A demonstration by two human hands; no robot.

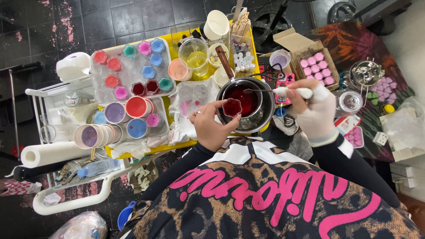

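Over at the far left, a white paper roll (46, 154) lies on a white cart (66, 194), with a plastic bottle (99, 167) just beside it. Moving in, a clear tray (99, 84) carries small moulds filled with red, pink, blue and teal, and in front of it sit round cups (116, 112) of purple, red and blue, all on the yellow bench (175, 102). A stained white cloth (188, 106) lies next to them, with a glass jug (196, 55) of yellow liquid behind it. Now the middle: the left hand (212, 126) is clamped on a small flower-shaped mould (232, 107) full of dark red liquid, fingers wrapped round its edge, holding it right at the rim of a metal pot (248, 121). Inside that pot sits a smaller pan (248, 99) of the same dark red liquid, its brown handle pointing away. The right hand (312, 110), in a pale glove, is closed on the white handle of a spoon (274, 91), whose bowl reaches over the red pan. The two hands are apart, either side of the pot. Further right, a cardboard box (316, 66) holds rows of pink flower shapes, and a metal strainer (365, 73) rests on a patterned cloth (354, 42).
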